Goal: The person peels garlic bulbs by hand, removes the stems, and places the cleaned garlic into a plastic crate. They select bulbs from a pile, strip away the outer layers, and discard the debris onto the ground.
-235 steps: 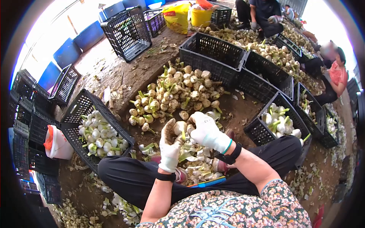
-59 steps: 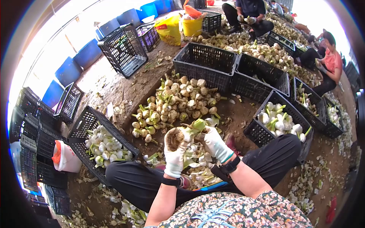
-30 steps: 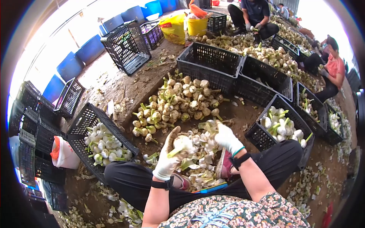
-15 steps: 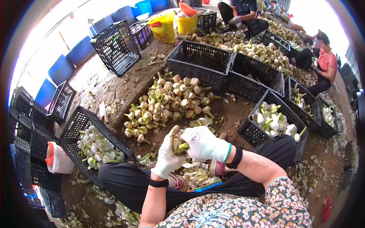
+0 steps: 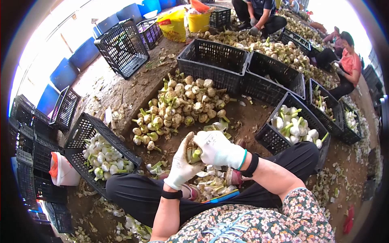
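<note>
A garlic bulb (image 5: 195,155) with a cut green stem is between my two gloved hands, above my crossed legs. My left hand (image 5: 182,164), in a soiled white glove, is closed around its left side. My right hand (image 5: 216,148), in a white glove with a teal cuff, presses fingers against it from the right and mostly covers it. Beneath the hands, peeled skins (image 5: 210,184) lie between my shoes. Just beyond is a heap of unpeeled garlic (image 5: 182,103) with brownish skins and short stems.
A black crate (image 5: 77,141) with white garlic tilts at my left; another crate (image 5: 265,133) with white bulbs stands by my right knee. Two black crates (image 5: 212,77) stand behind the heap. A white bucket (image 5: 67,172) is far left. Two other people (image 5: 350,65) sit farther back.
Both my hands have moved up slightly with the garlic bulb, and its cut stem now points more upward. The seated people behind have shifted their hands.
</note>
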Available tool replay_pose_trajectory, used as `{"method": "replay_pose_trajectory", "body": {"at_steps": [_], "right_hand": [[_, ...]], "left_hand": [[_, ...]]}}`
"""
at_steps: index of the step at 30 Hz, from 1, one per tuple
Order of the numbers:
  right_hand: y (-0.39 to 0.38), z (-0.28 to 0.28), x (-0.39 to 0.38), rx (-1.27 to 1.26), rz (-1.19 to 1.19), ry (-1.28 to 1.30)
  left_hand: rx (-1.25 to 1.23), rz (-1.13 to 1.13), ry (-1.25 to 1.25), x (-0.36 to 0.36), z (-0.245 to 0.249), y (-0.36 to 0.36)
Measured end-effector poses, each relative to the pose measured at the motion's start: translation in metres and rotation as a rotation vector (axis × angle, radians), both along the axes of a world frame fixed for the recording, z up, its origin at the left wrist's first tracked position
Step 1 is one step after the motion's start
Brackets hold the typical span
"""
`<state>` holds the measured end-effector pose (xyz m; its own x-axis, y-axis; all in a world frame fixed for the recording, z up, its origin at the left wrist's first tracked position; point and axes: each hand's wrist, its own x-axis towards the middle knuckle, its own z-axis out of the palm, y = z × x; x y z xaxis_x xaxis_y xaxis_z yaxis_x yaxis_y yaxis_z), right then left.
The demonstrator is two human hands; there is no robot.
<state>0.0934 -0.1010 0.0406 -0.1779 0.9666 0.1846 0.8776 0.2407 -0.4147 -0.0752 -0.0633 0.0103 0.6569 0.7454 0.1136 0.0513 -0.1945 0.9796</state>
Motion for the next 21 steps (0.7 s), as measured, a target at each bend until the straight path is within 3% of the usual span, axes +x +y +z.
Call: {"method": "replay_pose_trajectory", "body": {"at_steps": [2, 4, 5, 6, 8, 9, 10, 13, 15, 16, 18, 21], "right_hand": [[0.007, -0.016, 0.002, 0.015, -0.064, 0.114], [0.012, -0.027, 0.007, 0.065, -0.253, 0.418], [0.011, -0.021, 0.009, -0.146, -0.333, 0.579], [0.01, -0.025, 0.006, -0.162, -0.378, 0.693], [0.003, -0.025, -0.01, -0.212, -0.374, 0.94], [0.001, -0.035, -0.013, -0.193, -0.282, 0.929], [0.001, -0.041, -0.016, -0.15, -0.261, 0.752], [0.002, -0.048, -0.015, -0.142, -0.266, 0.73], [0.004, -0.048, -0.009, -0.272, -0.082, 1.233], [0.003, -0.047, -0.006, -0.276, -0.085, 1.234], [-0.004, -0.032, -0.001, -0.528, 0.08, 1.467], [-0.008, -0.044, 0.008, -0.562, 0.129, 1.449]], "left_hand": [[-0.247, 0.035, -0.162, 0.0, -0.012, 0.003], [-0.256, 0.228, -0.269, 0.006, -0.022, 0.005], [-0.219, 0.306, -0.296, 0.008, -0.026, 0.008], [-0.388, 0.338, -0.409, 0.007, -0.029, 0.006], [-0.475, 0.448, -0.465, 0.012, -0.037, 0.006], [-0.454, 0.434, -0.44, 0.013, -0.037, 0.004], [-0.456, 0.454, -0.438, 0.02, -0.044, 0.006], [-0.664, 0.473, -0.505, 0.027, -0.052, 0.013], [-0.875, 0.351, -0.597, 0.029, -0.063, 0.022], [-0.951, 0.255, -0.637, 0.029, -0.075, 0.027], [-1.052, 0.179, -0.634, 0.029, -0.035, 0.018], [-1.173, 0.284, -0.823, 0.041, -0.048, 0.021]]}}
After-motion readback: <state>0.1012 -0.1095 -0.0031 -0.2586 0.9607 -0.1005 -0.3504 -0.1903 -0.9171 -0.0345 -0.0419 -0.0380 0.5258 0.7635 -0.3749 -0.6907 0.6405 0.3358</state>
